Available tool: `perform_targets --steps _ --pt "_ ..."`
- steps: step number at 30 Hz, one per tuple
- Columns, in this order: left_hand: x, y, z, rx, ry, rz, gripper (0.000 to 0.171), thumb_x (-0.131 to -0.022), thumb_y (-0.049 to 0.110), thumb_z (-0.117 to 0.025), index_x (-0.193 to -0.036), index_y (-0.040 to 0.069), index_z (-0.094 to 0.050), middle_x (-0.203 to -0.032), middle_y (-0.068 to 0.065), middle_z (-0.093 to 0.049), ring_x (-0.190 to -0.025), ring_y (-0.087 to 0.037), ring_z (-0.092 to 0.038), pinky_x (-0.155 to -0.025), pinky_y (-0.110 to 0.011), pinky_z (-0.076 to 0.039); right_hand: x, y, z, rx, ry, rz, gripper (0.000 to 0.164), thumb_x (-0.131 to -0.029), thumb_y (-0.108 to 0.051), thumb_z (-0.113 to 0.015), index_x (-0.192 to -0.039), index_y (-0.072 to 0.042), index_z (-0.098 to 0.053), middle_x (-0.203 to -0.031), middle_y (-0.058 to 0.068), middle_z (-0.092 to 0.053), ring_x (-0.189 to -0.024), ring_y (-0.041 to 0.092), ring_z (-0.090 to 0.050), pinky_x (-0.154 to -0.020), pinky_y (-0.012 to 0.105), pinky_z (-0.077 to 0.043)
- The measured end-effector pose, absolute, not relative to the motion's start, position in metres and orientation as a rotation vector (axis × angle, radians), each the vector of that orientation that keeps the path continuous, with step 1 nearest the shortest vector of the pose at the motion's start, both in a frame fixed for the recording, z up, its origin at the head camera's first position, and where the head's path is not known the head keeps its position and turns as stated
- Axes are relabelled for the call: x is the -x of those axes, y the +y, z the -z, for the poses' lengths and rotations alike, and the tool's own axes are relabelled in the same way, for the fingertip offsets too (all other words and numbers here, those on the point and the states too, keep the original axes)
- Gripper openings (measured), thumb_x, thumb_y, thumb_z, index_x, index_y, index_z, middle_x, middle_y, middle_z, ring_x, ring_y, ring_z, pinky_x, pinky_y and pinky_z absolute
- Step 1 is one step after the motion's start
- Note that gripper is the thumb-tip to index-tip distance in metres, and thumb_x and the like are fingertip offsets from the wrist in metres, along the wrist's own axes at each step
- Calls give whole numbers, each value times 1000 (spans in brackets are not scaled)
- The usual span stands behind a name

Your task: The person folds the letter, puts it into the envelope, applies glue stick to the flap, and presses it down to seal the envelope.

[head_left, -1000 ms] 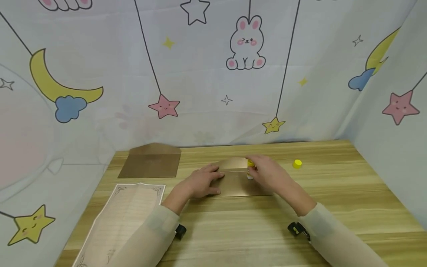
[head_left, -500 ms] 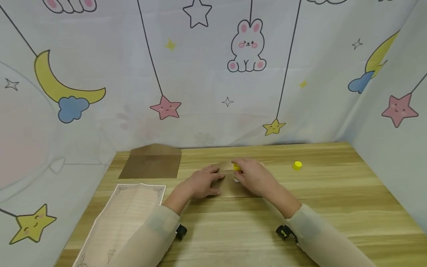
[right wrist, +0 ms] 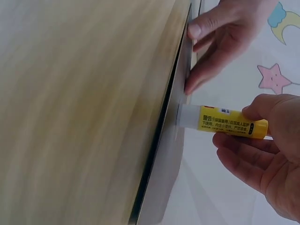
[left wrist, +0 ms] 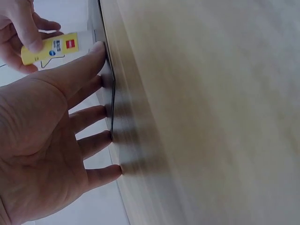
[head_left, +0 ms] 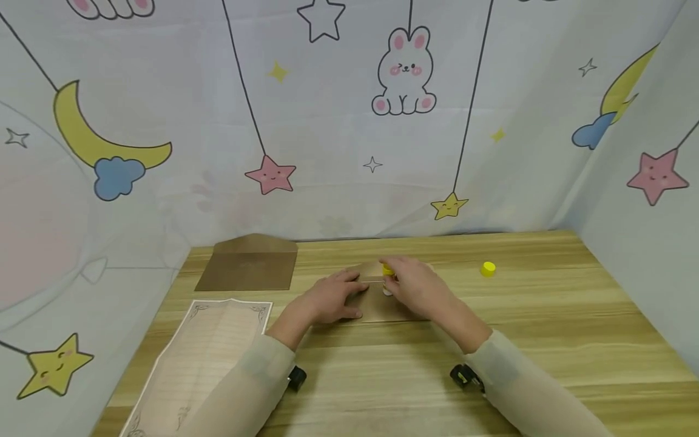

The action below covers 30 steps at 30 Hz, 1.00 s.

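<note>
A brown envelope (head_left: 374, 309) lies flat on the table, its flap folded out toward the back. My left hand (head_left: 330, 298) rests on its left part, fingers spread and fairly straight, with the thumb near the front edge. My right hand (head_left: 423, 290) pinches a yellow glue stick (right wrist: 229, 121) between thumb and fingers and covers the envelope's right part. The glue stick stands upright, its white end down against the envelope near the flap's fold. In the left wrist view, the left fingertips (left wrist: 101, 110) touch the envelope's edge and the table beside it.
A yellow cap (head_left: 488, 269) sits on the table to the right. A second brown envelope (head_left: 246, 271), flap out, lies at the back left. In front of it is a bordered sheet of letter paper (head_left: 213, 346), partly under the left sleeve. A patterned curtain (head_left: 338, 121) hangs behind the table.
My right hand has slid left along the envelope with the glue stick, mostly in the first half second. The left hand stays in place.
</note>
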State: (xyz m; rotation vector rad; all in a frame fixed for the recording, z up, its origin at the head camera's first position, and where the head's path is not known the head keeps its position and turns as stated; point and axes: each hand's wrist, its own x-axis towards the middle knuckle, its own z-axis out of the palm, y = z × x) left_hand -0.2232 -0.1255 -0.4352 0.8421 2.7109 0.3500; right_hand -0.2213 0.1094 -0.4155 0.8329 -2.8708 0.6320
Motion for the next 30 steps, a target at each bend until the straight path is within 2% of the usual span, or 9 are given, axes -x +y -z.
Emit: perform_targets --steps 7,12,16,19,24,30 --pt "223 -126 432 -836 2707 -354 62 -101 36 -75 -156 15 -55 -168 -16 -36 -156 -39 -30 -121 -60 -34 221 140 411 -761 -2894 -661 40 -104 -10 -68 -142 0 -63 -125 13 -72 -98 22 -70 -82 40 -60" --pt "223 -124 430 -831 2706 -354 63 -101 35 -76 -156 16 -54 -168 -17 -37 -155 -41 -31 -119 -61 -35 220 156 401 -692 -2882 -813 33 -104 -13 -67 -134 1 -65 -102 6 -73 -85 17 -67 -72 34 -59" --pt "225 -123 433 -817 2719 -352 64 -99 36 -78 -156 18 -54 -167 -15 -38 -154 -41 -33 -117 -63 -36 220 165 392 -610 -2825 -983 28 -104 -22 -71 -123 -2 -67 -89 2 -69 -76 17 -63 -64 33 -55" --pt "226 -121 434 -812 2734 -319 65 -99 38 -78 -156 20 -54 -165 -13 -40 -151 -40 -35 -115 -63 -38 220 169 389 -542 -2791 -1113 30 -104 -30 -72 -120 -5 -67 -87 5 -69 -73 21 -64 -60 33 -54" --pt "224 -119 431 -818 2751 -305 66 -99 37 -79 -157 20 -54 -162 -10 -42 -149 -40 -35 -115 -64 -36 219 173 389 -426 -2729 -1364 42 -105 -39 -70 -126 -3 -64 -94 12 -71 -75 31 -71 -59 35 -57" --pt "221 -120 432 -832 2805 -434 66 -97 34 -81 -156 18 -54 -162 -11 -43 -149 -42 -35 -116 -67 -33 221 172 393 -310 -2545 -1747 39 -106 -34 -69 -123 0 -62 -98 24 -68 -78 30 -72 -66 35 -62"
